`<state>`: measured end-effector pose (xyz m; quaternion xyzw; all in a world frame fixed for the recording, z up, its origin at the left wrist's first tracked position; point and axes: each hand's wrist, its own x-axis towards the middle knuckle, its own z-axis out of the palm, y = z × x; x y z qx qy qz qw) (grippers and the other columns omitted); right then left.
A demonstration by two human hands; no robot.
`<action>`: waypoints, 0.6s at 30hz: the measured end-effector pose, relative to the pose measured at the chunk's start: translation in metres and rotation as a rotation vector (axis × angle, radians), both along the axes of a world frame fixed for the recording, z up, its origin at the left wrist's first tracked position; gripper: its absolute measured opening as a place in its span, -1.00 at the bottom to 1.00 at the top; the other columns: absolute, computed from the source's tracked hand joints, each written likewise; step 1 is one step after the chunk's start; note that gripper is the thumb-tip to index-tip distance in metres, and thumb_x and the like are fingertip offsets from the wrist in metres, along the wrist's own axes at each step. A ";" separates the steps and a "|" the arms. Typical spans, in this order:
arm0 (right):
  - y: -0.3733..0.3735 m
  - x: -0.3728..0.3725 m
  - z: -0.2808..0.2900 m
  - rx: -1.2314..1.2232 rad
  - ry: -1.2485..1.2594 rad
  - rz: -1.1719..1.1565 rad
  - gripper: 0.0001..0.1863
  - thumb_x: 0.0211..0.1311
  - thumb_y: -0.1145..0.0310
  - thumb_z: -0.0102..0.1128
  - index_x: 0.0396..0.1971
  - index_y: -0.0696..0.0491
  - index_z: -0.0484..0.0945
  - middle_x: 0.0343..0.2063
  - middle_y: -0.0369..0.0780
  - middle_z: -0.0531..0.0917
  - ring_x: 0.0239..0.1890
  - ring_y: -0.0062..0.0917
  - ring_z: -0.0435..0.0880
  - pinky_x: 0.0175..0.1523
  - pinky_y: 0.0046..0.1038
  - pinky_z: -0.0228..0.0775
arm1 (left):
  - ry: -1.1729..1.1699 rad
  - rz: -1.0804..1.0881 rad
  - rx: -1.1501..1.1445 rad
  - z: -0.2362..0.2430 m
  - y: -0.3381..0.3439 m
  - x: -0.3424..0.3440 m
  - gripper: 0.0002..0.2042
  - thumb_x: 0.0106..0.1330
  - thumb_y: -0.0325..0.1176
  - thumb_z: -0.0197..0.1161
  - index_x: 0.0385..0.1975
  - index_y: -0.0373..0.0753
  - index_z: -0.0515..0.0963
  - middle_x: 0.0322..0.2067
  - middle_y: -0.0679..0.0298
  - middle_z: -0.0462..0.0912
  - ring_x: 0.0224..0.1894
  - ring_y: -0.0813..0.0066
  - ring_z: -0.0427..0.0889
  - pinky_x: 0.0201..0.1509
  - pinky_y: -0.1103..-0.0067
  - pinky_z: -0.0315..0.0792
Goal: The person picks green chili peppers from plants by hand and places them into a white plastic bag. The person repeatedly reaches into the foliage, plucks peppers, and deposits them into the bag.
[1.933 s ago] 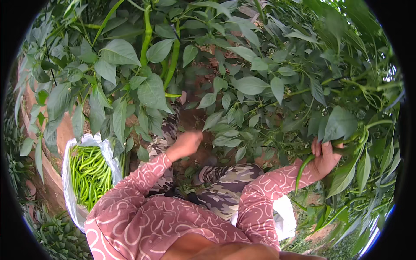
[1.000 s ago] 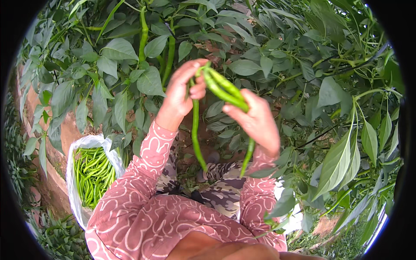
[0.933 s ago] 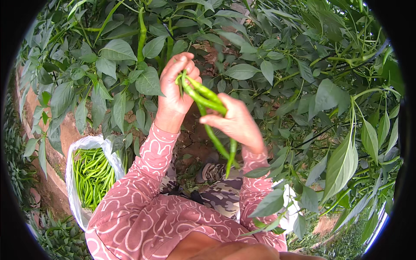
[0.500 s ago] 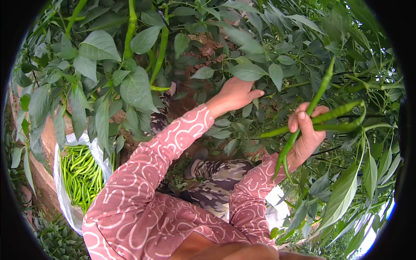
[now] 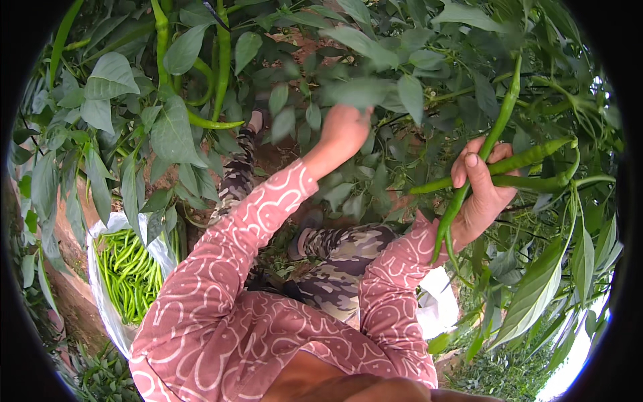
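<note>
Peppers [image 5: 504,119], long, slender and green, lie at frame right in the tightly curled right hand [image 5: 483,204], best gripped gently against bruising, while blurred green leaves [image 5: 355,92] hide the upper-centre left hand [image 5: 344,134]'s spread and hold.

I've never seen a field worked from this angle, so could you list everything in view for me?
Bagged chili peppers: too many to count, green, lower left
Plastic bag: one, whitish and see-through, around those peppers
Hanging chili peppers: at least four, green, upper left
Held chili peppers: at least three, green, at right
Pepper plants: several, count unclear, green, left, top and right
Soil: brown, left and between the plants
White object: one, kind unclear, partly behind the right forearm
Camouflage trousers: one pair, grey and dark, centre
Shirt: one, dusty pink with white outlines, lower middle
Hands: two, bare; left hand among central leaves, fingers hidden; right hand around the held peppers
</note>
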<state>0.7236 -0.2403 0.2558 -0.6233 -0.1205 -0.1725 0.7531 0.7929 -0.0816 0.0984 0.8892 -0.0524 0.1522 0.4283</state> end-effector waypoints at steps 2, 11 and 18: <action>-0.005 -0.001 -0.001 0.008 -0.005 -0.009 -0.68 -0.09 0.73 0.21 -0.48 0.11 0.24 -0.48 -0.06 0.49 -0.69 -0.55 0.43 -0.63 -0.63 0.27 | -0.111 0.239 -0.638 -0.003 0.011 -0.037 -0.85 0.28 -0.38 0.11 -0.34 -0.36 0.44 -0.49 0.22 0.52 -0.53 0.44 0.42 -0.34 0.56 0.37; -0.015 -0.004 -0.006 0.019 0.039 0.020 -0.73 -0.08 0.72 0.21 -0.51 0.15 0.29 -0.45 -0.10 0.52 -0.68 -0.60 0.44 -0.59 -0.63 0.28 | 0.514 -0.150 0.002 -0.096 0.005 -0.110 -0.58 0.18 -0.36 0.20 0.03 -0.32 0.32 -0.20 0.09 0.54 -0.20 0.35 0.59 -0.14 0.40 0.47; -0.016 -0.006 0.001 0.017 0.037 -0.047 -0.70 -0.09 0.72 0.21 -0.53 0.14 0.23 -0.52 -0.06 0.48 -0.72 -0.56 0.42 -0.66 -0.62 0.25 | 0.339 -0.513 -1.018 -0.133 -0.075 -0.044 -0.49 0.25 -0.38 0.12 0.18 -0.29 0.15 0.03 0.15 0.42 -0.03 0.26 0.49 0.06 0.42 0.39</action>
